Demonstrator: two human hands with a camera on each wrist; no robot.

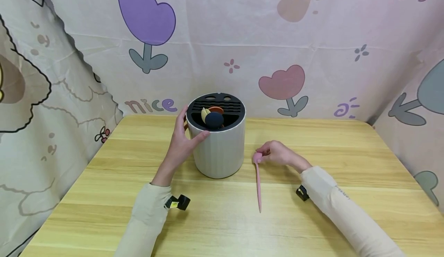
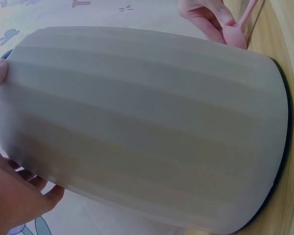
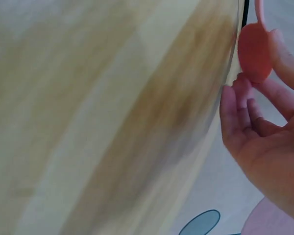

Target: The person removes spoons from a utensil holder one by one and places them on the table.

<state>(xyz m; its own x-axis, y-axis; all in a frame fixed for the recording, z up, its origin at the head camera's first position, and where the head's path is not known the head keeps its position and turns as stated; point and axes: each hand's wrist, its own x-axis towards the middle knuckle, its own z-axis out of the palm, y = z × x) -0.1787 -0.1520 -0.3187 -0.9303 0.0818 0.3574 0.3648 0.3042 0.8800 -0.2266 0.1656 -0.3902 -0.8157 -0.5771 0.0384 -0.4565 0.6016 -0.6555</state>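
A pale ribbed utensil holder (image 1: 219, 153) with a black slotted lid stands upright towards the back of the table. My left hand (image 1: 181, 139) grips its upper left side, thumb across the front near the rim and fingers round the side. To the right of the holder, my right hand (image 1: 277, 153) pinches a pink spoon (image 1: 258, 183) by its bowl. The bowl shows between thumb and fingers in the right wrist view (image 3: 255, 51). The spoon's thin handle points towards the near side of the table.
Tops of a dark round-headed utensil (image 1: 214, 120), a pale yellow piece (image 1: 204, 115) and an orange piece (image 1: 216, 110) show in the lid's front opening. Printed cloth (image 1: 215, 26) hangs behind the wooden table (image 1: 222, 218). Small black cameras are strapped to both wrists.
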